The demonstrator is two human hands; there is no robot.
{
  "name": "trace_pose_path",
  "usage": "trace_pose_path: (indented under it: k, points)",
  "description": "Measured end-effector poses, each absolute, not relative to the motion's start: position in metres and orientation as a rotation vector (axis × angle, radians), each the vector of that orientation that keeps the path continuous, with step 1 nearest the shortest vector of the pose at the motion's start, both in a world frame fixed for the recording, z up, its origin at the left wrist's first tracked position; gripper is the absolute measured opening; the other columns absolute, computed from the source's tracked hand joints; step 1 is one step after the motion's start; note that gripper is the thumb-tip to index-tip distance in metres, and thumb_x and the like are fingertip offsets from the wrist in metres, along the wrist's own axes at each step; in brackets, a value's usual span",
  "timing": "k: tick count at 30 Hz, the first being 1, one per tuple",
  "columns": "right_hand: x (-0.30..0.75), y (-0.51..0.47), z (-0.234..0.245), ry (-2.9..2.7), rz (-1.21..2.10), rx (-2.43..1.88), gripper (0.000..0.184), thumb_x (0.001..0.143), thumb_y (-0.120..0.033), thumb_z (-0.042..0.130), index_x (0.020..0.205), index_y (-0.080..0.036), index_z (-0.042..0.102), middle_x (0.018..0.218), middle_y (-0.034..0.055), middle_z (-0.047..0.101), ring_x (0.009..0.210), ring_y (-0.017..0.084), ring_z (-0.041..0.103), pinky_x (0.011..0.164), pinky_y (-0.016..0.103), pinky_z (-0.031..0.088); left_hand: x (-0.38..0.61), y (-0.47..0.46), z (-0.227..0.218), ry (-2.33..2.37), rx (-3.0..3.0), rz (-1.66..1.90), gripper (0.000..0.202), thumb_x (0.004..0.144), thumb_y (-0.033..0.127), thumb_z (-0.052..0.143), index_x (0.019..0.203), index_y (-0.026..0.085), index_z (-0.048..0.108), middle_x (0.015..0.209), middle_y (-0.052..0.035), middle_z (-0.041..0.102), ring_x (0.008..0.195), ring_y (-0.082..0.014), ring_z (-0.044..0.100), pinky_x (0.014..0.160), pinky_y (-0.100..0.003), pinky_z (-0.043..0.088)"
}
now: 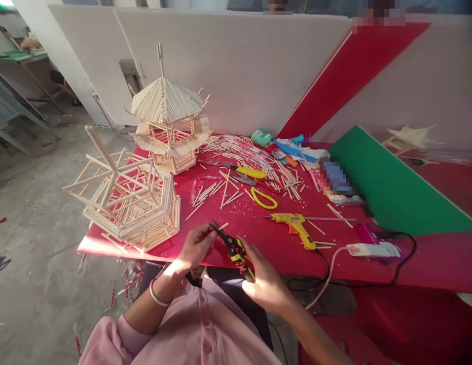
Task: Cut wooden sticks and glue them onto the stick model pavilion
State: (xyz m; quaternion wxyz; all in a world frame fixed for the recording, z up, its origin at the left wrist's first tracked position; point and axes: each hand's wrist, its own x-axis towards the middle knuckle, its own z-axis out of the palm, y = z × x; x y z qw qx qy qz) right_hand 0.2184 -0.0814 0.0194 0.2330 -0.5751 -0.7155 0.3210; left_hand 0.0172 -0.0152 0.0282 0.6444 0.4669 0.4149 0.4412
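Head view, and it's the right hand [265, 278] curled round the black-and-yellow pliers [232, 247] at the tabletop's [254, 230] near edge, left hand [197, 247] pinched nearly closed beside their tips, its hold unclear, stick frame [166, 208] on the near-left corner!

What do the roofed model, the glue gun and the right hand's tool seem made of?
Roofed model: probably wood, matte and unpainted, judging by its pale, slender sticks.
Glue gun: likely plastic; its yellow body looks smooth and moulded.
Tool in the right hand: slender dark jaws, probably metal; yellow-and-black handles perhaps plastic or rubber, finish unclear.
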Motion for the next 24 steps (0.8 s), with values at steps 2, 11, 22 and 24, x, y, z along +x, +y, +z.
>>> trace_pose_path:
  k: [2,11,22,24]
  points:
    - [0.219,-0.081,0.017,-1.941,0.879,-1.578,0.092,0.063,-0.002,0.051,0.15,-0.024,0.03,0.148,0.0135,0.046,0.136,0.03,0.044,0.11,0.053,0.041,0.017,-0.016,0.032,0.992,1.262,1.035,0.042,0.085,0.056,0.059,0.079,0.015,0.063,0.063,0.0009,0.052,0.059,-0.0115,0.047,0.056,-0.023,0.035]
    - [0.212,-0.07,0.033,-1.91,0.823,-1.627,0.068,0.067,-0.009,0.055,0.134,-0.016,0.048,0.131,0.016,0.06,0.122,0.029,0.058,0.104,0.047,0.046,0.026,-0.018,0.053,1.118,1.646,1.103,0.033,0.091,0.031,0.052,0.061,0.017,0.048,0.057,0.0031,0.043,0.056,-0.0103,0.04,0.055,-0.024,0.028]
    - [0.215,-0.064,0.04,-1.984,0.919,-1.564,0.079,0.06,-0.003,0.054,0.137,-0.018,0.044,0.137,0.0156,0.054,0.131,0.028,0.049,0.109,0.047,0.04,0.018,-0.017,0.05,0.895,0.905,0.922,0.034,0.076,0.047,0.068,0.07,0.014,0.06,0.043,0.0076,0.038,0.036,-0.0041,0.024,0.039,-0.02,0.015]
    - [0.216,-0.063,0.042,-2.016,0.923,-1.557,0.082,0.059,-0.003,0.053,0.139,-0.018,0.042,0.139,0.0156,0.052,0.132,0.029,0.047,0.11,0.048,0.039,0.014,-0.016,0.052,0.836,0.796,0.877,0.035,0.071,0.046,0.073,0.072,0.013,0.061,0.041,0.0078,0.039,0.033,-0.0029,0.02,0.036,-0.019,0.01]
